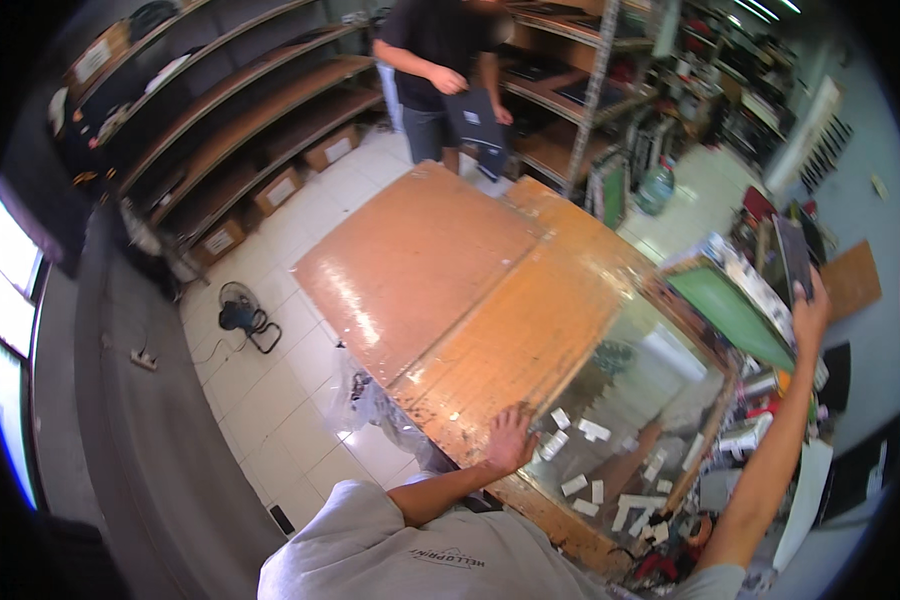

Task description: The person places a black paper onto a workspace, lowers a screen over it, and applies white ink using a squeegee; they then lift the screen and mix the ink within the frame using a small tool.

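My left hand [511, 438] rests palm down on the near edge of the wooden table [510, 330], fingers spread and holding nothing. Beside it a glass panel [620, 400] is set into the tabletop, with several small white pieces [595, 430] scattered on it. Stretched out far to the right, my right hand [812, 305] is closed around the lower end of a long, flat, dark grey bar [794, 255], which stands roughly upright. Just left of that hand leans a framed green screen [730, 310].
Across the table a person [440, 70] holds a dark flat item [473, 120]. Shelves [260, 90] line the back. A fan [240, 315] stands on the tiled floor at left; a large plastic bottle [657, 187] is at the far right. Clutter [750, 430] crowds the table's right side.
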`<action>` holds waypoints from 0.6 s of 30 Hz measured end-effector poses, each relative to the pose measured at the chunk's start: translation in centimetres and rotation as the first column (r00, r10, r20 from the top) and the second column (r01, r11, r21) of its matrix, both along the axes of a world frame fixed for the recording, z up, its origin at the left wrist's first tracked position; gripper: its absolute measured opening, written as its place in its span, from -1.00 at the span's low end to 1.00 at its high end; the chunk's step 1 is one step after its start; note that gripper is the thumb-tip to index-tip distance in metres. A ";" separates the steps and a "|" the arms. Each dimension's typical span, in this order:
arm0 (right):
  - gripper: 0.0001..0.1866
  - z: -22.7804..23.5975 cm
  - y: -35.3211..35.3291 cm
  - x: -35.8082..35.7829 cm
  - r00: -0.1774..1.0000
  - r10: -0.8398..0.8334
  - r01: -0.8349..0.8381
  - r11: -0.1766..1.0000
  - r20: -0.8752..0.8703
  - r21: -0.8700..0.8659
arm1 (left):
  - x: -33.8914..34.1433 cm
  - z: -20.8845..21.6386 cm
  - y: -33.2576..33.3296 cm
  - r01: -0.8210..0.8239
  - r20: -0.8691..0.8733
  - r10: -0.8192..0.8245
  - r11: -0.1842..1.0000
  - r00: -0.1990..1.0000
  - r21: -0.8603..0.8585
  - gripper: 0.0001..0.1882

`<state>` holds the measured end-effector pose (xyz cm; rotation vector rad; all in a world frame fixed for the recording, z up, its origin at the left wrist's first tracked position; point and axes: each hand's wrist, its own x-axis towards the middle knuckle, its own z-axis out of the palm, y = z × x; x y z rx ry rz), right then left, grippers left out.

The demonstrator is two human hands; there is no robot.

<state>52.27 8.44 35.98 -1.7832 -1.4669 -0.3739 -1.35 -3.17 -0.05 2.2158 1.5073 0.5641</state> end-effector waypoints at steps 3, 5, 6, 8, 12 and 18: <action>-0.49 -0.1 -0.8 0.6 0.996 -0.088 0.089 0.994 0.026 -0.063 | 0.1 0.1 -0.4 0.003 0.053 -0.003 1.000 0.999 0.005 -0.41; -0.49 -0.2 -0.6 -0.2 0.997 -0.076 0.075 0.996 -0.023 -0.053 | -0.4 0.5 0.0 -0.003 0.066 0.001 0.999 0.998 0.032 -0.42; -0.49 -0.1 -0.5 -0.3 0.998 -0.064 0.063 0.997 -0.023 -0.041 | -0.5 0.4 0.2 -0.002 0.070 -0.001 0.999 0.998 0.040 -0.43; -0.49 -0.1 0.1 0.1 0.999 -0.048 0.047 0.998 -0.016 -0.032 | -0.3 -1.7 0.3 0.017 0.084 -0.020 0.999 0.996 0.036 -0.43; -0.50 0.8 0.0 -2.4 0.995 -0.093 0.094 0.994 0.019 -0.055 | -0.4 1.0 0.1 -0.012 0.068 0.013 1.000 0.998 -0.020 -0.43; -0.49 1.9 -0.2 -5.2 0.992 -0.105 0.098 0.990 -0.068 -0.098 | -0.2 1.6 0.1 -0.006 0.016 0.005 0.999 1.000 0.051 -0.42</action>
